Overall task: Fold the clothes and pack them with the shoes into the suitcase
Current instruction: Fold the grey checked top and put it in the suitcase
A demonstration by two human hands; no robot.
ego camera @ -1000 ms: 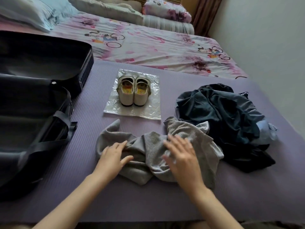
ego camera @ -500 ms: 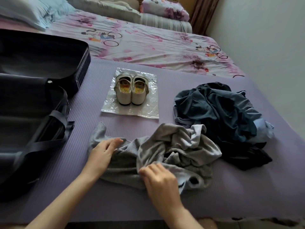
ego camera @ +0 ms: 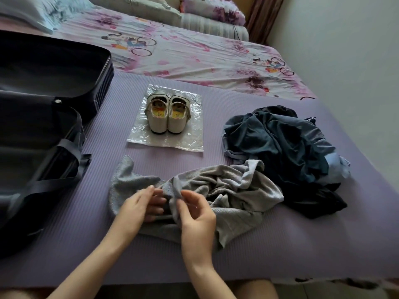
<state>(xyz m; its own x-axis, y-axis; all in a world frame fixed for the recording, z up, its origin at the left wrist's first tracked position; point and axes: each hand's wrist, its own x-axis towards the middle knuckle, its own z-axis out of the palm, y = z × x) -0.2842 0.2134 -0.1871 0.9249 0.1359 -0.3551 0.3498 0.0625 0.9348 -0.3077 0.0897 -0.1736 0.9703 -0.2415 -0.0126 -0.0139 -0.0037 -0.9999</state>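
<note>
Grey garment (ego camera: 226,190) lies crumpled and unfolded on the purple mat (ego camera: 280,244), under and just beyond both hands. One end trails out past the left hand; the bulk is bunched beyond the right. Right hand (ego camera: 197,214) pinches a raised fold of it between thumb and fingertips, so that ridge stands a little above the heap. Left hand (ego camera: 140,207) is close beside the right, fingers bent and lying on the cloth at the foot of the same fold. It is blurred, so I cannot tell whether it grips or only rests. Both forearms are bare, reaching in from the near edge. Beyond the right hand and out to its side sit dark clothes (ego camera: 291,147) in a loose heap, blue-black with a paler blue piece at the outer edge, touching the garment's far corner. Straight ahead of the hands, apart from the garment, stand pale shoes (ego camera: 167,117), a pair side by side and touching, closed ends toward the hands, patterned insoles showing. They stand on a clear plastic sheet (ego camera: 190,141). Well out past the left hand is the suitcase (ego camera: 43,104), dark and open, with straps across its nearer half. Farther off than everything is a flowered bedsheet (ego camera: 194,55), with pillows (ego camera: 211,14) at its far end.
</note>
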